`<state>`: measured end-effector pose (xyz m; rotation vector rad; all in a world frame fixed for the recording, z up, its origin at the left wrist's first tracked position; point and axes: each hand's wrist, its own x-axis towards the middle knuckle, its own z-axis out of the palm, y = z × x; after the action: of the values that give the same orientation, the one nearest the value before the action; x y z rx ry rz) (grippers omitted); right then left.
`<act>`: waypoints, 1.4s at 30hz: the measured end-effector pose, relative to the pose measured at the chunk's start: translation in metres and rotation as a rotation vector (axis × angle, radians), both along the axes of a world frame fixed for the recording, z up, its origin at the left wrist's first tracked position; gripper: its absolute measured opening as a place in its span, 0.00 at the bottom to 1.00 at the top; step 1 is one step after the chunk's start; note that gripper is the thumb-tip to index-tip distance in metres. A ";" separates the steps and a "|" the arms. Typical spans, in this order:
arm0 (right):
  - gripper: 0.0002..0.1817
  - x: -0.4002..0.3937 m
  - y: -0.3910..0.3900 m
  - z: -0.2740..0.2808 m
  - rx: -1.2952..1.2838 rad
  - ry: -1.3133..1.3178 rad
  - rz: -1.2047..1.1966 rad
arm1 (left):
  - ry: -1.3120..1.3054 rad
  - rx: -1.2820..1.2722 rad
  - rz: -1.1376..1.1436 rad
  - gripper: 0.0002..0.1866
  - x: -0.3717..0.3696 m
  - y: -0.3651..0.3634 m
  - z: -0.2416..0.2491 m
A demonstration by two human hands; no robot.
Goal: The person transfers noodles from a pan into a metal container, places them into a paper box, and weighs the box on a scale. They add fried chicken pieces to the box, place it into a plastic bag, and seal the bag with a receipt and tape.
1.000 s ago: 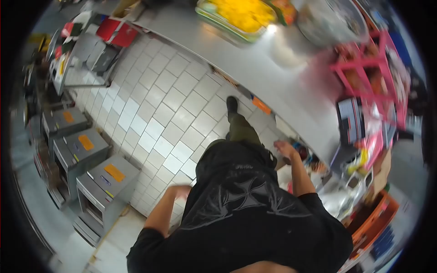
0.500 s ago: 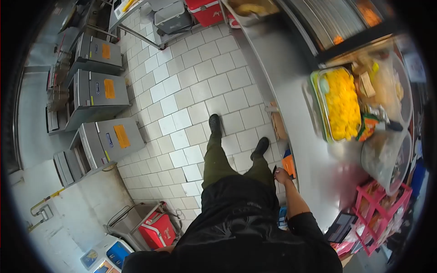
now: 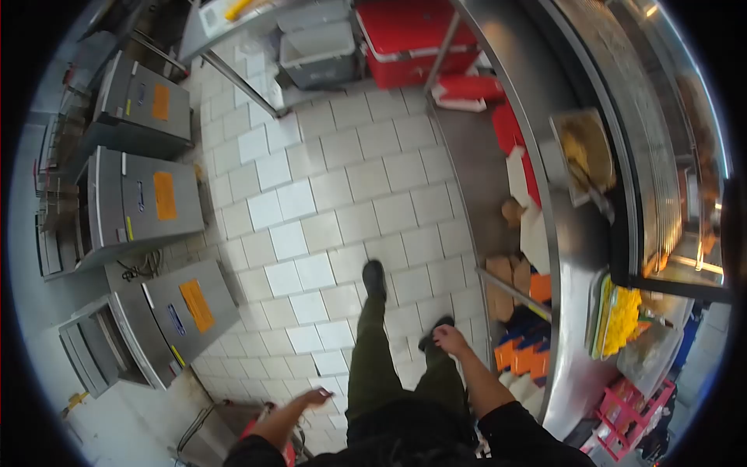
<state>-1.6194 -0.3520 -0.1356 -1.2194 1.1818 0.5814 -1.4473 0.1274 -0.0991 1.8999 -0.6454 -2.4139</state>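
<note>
My left hand (image 3: 313, 397) hangs over the tiled floor, left of my legs, its fingers loosely bent and apart, with nothing visible in it. In front of my right thigh and beside the dark shoe (image 3: 426, 339), my right hand (image 3: 450, 340) has its fingers curled together. Whatever it holds, if anything, is lost against the dark shoe. The hand is left of the steel counter (image 3: 572, 342) and touches nothing on the shelf below.
Steel fryer-like units (image 3: 163, 194) line the left side. Ahead are a grey bin (image 3: 319, 54) and a red cooler (image 3: 416, 39). On the right counter sit a food pan (image 3: 583, 152), a yellow food tray (image 3: 620, 319) and a pink basket (image 3: 626, 416). Boxes fill the lower shelf.
The view has shifted forward along the aisle. My left hand has come into sight. My right hand has moved away from the counter edge, and the slim dark object seen in it earlier no longer stands out.
</note>
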 end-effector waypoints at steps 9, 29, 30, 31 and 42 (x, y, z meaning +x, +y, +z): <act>0.14 0.296 -0.017 0.111 -0.074 -0.503 0.132 | -0.045 0.232 0.475 0.43 0.075 -0.112 0.027; 0.28 0.573 -0.253 0.166 -0.707 -0.665 -0.036 | -1.078 -1.194 -0.185 0.18 0.632 -0.738 0.332; 0.31 0.611 -0.270 0.179 -0.750 -0.750 -0.074 | -1.138 -1.298 -0.249 0.17 0.650 -0.766 0.332; 0.32 0.650 -0.287 0.196 -0.778 -0.825 -0.147 | -1.201 -1.410 -0.307 0.17 0.670 -0.798 0.332; 0.52 0.860 -0.382 0.265 -1.050 -0.716 -0.702 | -0.762 -0.658 -1.405 0.15 0.760 -1.025 0.266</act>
<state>-0.7593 -0.7344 0.1295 -1.5111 1.1634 -1.0624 -0.6871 -0.8974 0.1669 2.1930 -3.0629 -0.9960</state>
